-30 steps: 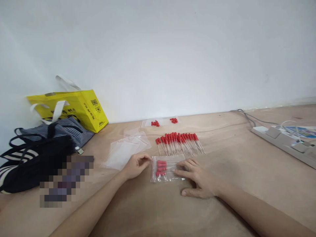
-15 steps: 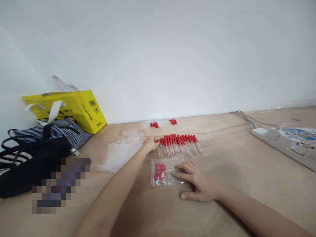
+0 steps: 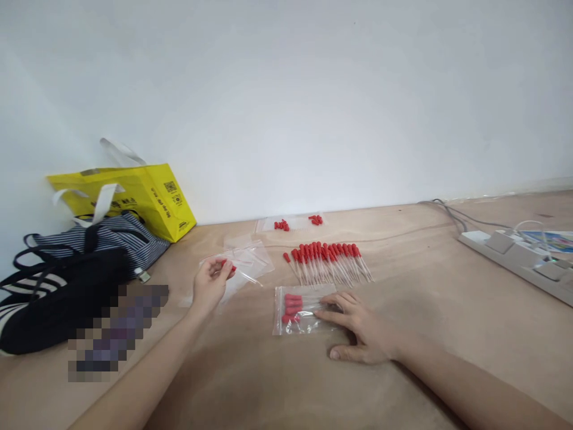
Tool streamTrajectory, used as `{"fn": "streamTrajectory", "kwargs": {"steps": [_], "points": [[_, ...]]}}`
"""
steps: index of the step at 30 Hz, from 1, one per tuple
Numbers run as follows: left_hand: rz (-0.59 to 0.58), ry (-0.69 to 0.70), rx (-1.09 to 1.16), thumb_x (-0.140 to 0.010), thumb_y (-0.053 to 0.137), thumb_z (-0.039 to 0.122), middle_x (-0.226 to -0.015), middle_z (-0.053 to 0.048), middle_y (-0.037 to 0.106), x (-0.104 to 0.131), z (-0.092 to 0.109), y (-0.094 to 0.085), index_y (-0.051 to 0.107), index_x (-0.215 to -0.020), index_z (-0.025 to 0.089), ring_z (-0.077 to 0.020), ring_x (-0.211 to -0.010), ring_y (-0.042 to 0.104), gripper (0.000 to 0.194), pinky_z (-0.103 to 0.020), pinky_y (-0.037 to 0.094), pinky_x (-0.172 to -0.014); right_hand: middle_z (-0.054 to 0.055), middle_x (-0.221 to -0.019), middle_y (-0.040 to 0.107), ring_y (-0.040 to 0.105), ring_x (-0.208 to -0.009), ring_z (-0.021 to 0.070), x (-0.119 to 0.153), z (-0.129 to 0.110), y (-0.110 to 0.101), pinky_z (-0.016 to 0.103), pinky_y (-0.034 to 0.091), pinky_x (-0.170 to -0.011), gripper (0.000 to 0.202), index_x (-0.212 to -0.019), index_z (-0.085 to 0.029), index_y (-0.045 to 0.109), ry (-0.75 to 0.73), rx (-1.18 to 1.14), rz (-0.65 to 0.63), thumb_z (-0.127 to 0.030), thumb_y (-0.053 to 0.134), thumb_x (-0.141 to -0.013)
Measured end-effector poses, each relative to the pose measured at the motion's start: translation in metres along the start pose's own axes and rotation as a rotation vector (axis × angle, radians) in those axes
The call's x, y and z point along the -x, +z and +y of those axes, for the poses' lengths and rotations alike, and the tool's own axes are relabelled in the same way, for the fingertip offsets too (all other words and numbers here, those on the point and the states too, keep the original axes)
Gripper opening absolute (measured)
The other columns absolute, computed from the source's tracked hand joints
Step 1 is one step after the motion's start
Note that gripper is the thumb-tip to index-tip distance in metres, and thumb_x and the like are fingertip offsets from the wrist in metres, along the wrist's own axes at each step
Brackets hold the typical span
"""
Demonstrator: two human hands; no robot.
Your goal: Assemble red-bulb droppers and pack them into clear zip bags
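Over the loose clear zip bags [image 3: 259, 261], my left hand [image 3: 212, 283] pinches the red bulb of a dropper [image 3: 246, 278], whose clear tube points to the right. My right hand [image 3: 358, 325] lies with spread fingers on the right part of a clear zip bag [image 3: 278, 310]. Inside that bag are several red-bulbed droppers [image 3: 293, 303], bulbs to the left. Behind it, a row of red-bulbed droppers [image 3: 331, 254] lies side by side on the wooden table [image 3: 250, 376], tubes toward me.
Small red bulbs [image 3: 282, 226] lie on clear plastic near the wall. At the left are a yellow bag [image 3: 165, 203], a striped bag [image 3: 134, 239] and a black item [image 3: 89, 286]. A power strip [image 3: 514, 257] with cables is at the right.
My left hand has moved left and toward me from the row's left end, taking a dropper with it. My right hand stays on the bag. The view has shifted slightly.
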State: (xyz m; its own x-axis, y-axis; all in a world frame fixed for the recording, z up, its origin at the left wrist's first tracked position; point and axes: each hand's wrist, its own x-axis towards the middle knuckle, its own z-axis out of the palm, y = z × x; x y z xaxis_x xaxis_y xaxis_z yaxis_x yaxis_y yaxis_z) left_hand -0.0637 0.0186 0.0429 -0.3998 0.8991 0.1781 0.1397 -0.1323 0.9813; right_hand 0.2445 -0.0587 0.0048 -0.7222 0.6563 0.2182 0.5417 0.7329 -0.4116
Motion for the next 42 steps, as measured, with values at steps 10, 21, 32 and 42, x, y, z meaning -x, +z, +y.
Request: {"fn": "streamTrajectory", "kwargs": {"steps": [10,21,32,42], "points": [[0.019,-0.111,0.172,-0.049,0.075,0.030,-0.064,0.002,0.058,0.042,-0.025,0.004,0.050,-0.070,0.014,-0.0114,-0.063,0.060,0.036,-0.026,0.052,-0.066,0.013,-0.122,0.040,0.037,-0.110,0.0273,0.001,-0.001,0.000,0.046,0.031,-0.091,0.065,-0.126,-0.024,0.041,0.016,0.015,-0.009,-0.058,0.050,-0.071],[-0.116,-0.158,0.089,-0.054,0.072,0.033,-0.069,0.000,0.061,0.059,-0.030,0.032,0.052,-0.071,0.014,-0.0148,-0.073,0.062,0.033,-0.031,0.049,-0.076,0.012,-0.122,0.041,0.038,-0.109,0.0273,0.000,-0.001,0.000,0.046,0.030,-0.090,0.065,-0.127,-0.025,0.039,-0.006,0.007,0.009,-0.057,0.051,-0.071],[-0.442,-0.122,-0.109,-0.058,0.067,0.032,-0.078,-0.004,0.067,0.065,-0.019,0.039,0.064,-0.071,0.015,-0.0199,-0.080,0.061,0.022,-0.035,0.044,-0.081,0.012,-0.121,0.040,0.037,-0.109,0.0268,0.000,0.002,0.000,0.044,0.032,-0.090,0.066,-0.127,-0.024,0.040,0.003,-0.024,-0.009,-0.057,0.052,-0.071],[-1.121,0.084,-0.307,-0.073,0.056,0.039,-0.119,-0.008,0.054,0.023,-0.005,0.027,0.064,-0.082,0.017,-0.0208,-0.109,0.048,0.025,-0.032,0.035,-0.093,0.011,-0.121,0.040,0.037,-0.110,0.0262,0.000,0.004,0.001,0.044,0.031,-0.091,0.065,-0.125,-0.024,0.043,0.016,-0.072,0.003,-0.055,0.055,-0.069]]}}
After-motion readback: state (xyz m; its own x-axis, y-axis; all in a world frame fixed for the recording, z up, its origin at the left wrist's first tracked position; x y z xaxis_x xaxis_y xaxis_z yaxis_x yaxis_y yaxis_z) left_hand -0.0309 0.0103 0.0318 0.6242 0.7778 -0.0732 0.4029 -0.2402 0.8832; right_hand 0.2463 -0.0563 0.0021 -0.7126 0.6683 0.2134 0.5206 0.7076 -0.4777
